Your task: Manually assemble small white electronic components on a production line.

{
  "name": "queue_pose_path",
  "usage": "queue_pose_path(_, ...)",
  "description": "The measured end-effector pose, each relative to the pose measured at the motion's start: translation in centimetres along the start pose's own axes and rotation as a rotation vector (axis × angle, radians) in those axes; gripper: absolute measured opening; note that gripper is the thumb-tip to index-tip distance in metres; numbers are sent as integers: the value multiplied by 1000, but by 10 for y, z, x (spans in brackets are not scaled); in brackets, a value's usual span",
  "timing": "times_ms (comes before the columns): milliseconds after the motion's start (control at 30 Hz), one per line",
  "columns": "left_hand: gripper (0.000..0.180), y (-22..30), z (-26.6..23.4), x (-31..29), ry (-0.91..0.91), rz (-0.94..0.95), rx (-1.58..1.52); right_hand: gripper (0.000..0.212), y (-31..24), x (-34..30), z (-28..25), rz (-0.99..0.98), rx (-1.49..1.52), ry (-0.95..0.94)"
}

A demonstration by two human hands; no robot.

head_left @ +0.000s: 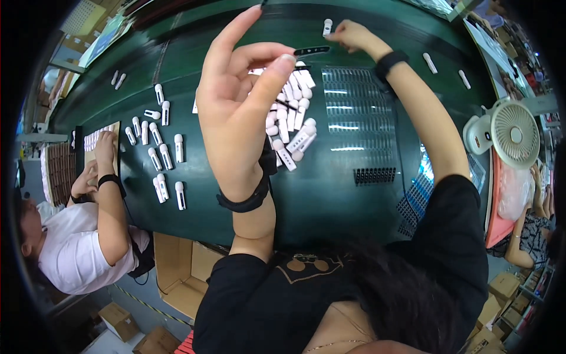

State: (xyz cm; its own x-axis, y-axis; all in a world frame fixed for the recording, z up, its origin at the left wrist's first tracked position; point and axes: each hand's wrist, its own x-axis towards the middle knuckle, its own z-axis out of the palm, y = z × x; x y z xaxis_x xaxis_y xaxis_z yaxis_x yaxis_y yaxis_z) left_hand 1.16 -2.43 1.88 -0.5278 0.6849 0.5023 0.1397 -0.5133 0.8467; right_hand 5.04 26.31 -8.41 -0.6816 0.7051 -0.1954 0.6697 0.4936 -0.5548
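Far left of the heap of white microphone-shaped devices (289, 127), a co-worker in a white top (73, 248) bends over a tray (121, 147) at the edge of the green table (236, 221). Between that tray and the heap lie loose white devices (179, 148), several showing a dark panel. Above the heap's left side is the left hand (236, 112), index finger raised with a dark bit at its tip, cut off by the view; its thumb and another finger seem to pinch a narrow dark strip (313, 51). Just right of the heap lies a clear ribbed sheet (361, 127), with dark pieces (375, 176) at its near end. Beyond the heap, to its upper right, the right hand (352, 36) has its fingertips drawn together at the near end of a single white device (328, 26); whether it grips or only touches, I cannot tell. The step in hand looks like fetching a device for the strip; the next move calls for a secure hold, then bringing its face squarely under the strip.
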Motion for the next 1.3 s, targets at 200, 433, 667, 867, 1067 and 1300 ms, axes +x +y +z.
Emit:
queue_pose_path(200, 40, 3, -10, 11, 55, -82, 16, 36, 22, 96, 35, 92, -221, 413)
queue_pose_path(433, 19, -7, -7, 14, -20, -324, 96, 24, 0, 25, 6, -428, 235, 141)
queue_pose_path(667, 5, -20, 22, 11, -97, -382, 27, 25, -31, -162, -30, -454, 848, 172)
queue_pose_path(867, 3, -15, 42, 1, -39, -461, -169, 26, -45, -203, -18, -469, 965, 284)
queue_pose_path(1067, 7, -18, 47, -1, -10, -461, -221, 28, -52, -219, -18, -537, 703, 411)
queue_pose_path(1300, 8, -21, 44, 1, -40, -476, -205, 28, -50, -217, -19, -579, 627, 422)
